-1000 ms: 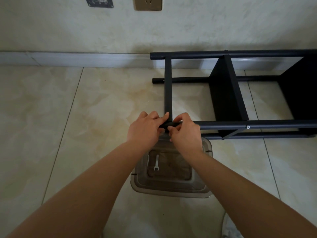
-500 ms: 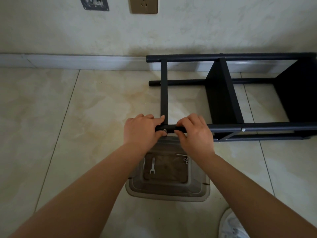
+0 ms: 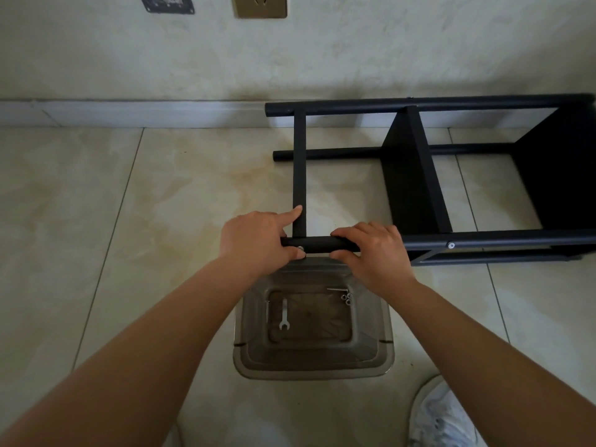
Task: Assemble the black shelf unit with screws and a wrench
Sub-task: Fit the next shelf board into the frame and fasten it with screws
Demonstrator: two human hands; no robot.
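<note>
Steel screw [image 3: 300, 248] only finger-pinched by left hand [image 3: 254, 241]; right hand [image 3: 371, 250] clamps tube [image 3: 317, 245]. Could cross-thread, drop w/o wrench [image 3: 284, 315].

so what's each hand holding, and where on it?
Right hand grips the near tube close to its end. Left hand pinches a screw at that tube's joint.

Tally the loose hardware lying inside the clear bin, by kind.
Small silver open-end wrench: 1
Thin silver rods: 2, at and
Small silver nuts: about 3, too small to be sure
Total: about 6, in the clear plastic bin
</note>
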